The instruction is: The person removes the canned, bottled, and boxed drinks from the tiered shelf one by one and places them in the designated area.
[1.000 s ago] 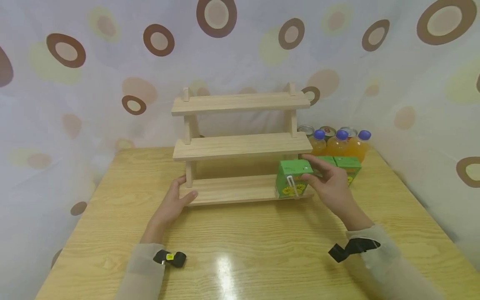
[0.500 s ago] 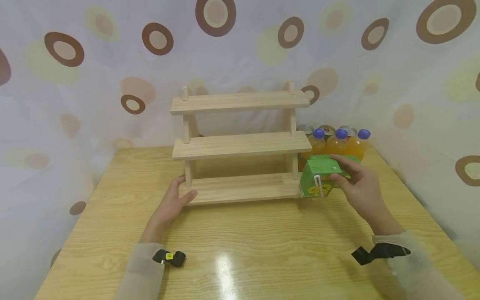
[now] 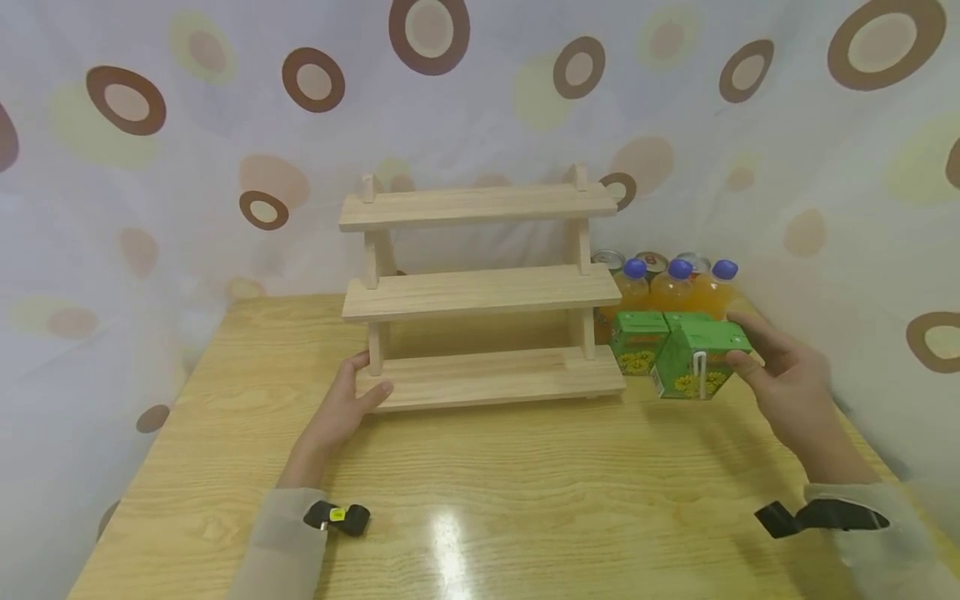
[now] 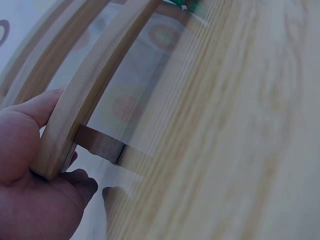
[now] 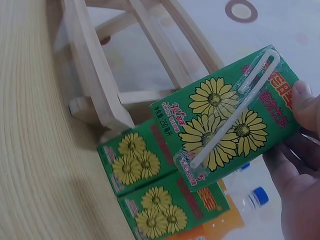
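A three-tier wooden shelf [image 3: 480, 292] stands on the table, its boards bare. My left hand [image 3: 341, 408] grips the left end of its bottom board [image 4: 65, 130], thumb on one face and fingers on the other. To the right of the shelf my right hand [image 3: 798, 400] holds a green drink carton [image 5: 225, 120] by its top end, between thumb and fingers. Yellow flowers and a wrapped white straw [image 5: 235, 110] show on its front. Behind the held carton stand two matching cartons [image 5: 135, 160], side by side; in the head view it partly covers one of them.
Three orange drink bottles [image 3: 671, 292] with blue caps stand behind the cartons at the shelf's right. Several cans [image 3: 651, 262] show behind the bottles. A patterned curtain [image 3: 480, 108] hangs along the table's back and sides.
My right hand has carried the green carton off the right end of the bottom board and rightward, in front of the other cartons. The left hand keeps its grip on the shelf.
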Action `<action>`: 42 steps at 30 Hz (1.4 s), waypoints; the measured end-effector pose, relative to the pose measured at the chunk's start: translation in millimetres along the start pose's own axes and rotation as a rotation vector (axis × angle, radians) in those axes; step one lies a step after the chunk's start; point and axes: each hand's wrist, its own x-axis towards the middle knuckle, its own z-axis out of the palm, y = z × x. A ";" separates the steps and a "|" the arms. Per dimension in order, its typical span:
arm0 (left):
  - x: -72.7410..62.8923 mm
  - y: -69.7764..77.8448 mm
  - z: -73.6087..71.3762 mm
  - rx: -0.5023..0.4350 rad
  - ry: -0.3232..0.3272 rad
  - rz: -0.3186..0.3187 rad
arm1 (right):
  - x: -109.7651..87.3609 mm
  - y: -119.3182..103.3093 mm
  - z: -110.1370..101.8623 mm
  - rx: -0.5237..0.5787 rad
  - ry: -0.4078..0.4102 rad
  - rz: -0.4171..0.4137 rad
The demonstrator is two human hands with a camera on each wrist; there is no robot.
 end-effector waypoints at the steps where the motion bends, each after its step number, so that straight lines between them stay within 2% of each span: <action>1: 0.0 -0.3 -0.1 0.002 0.002 -0.002 | -1.5 0.6 -3.1 0.007 0.013 0.005; 4: 1.9 -5.0 -1.2 -0.001 0.001 -0.006 | -5.2 2.3 -11.6 -0.004 0.044 0.018; 9: 11.0 -25.4 -3.3 0.024 0.012 0.014 | -6.7 5.5 -23.7 -0.149 0.069 0.037; 12: 14.2 -32.9 -4.4 0.033 0.018 0.033 | -5.1 9.7 -29.9 -0.148 0.077 0.032; 16: 10.6 -22.6 -4.5 0.008 0.010 0.024 | -3.8 15.8 -40.5 -0.172 0.086 0.036; 18: 11.1 -23.0 -4.8 0.006 0.009 0.023 | -3.8 19.1 -46.7 -0.266 0.091 0.051; 21: 15.2 -33.1 -6.0 0.015 0.013 0.033 | -4.0 24.4 -55.3 -0.392 0.092 0.072; 24: 16.3 -37.7 -6.5 0.029 0.017 0.037 | -4.1 29.2 -62.7 -0.434 0.088 0.091; 35: 17.7 -38.4 -3.9 0.036 0.024 0.039 | -3.2 41.5 -86.7 -0.493 0.087 0.149; 38: 15.5 -34.0 -2.8 0.017 0.017 0.027 | -1.6 47.1 -90.6 -0.501 0.077 0.132; 42: 8.8 -20.2 -2.5 -0.001 0.012 0.020 | 4.0 59.9 -93.6 -0.482 0.081 0.076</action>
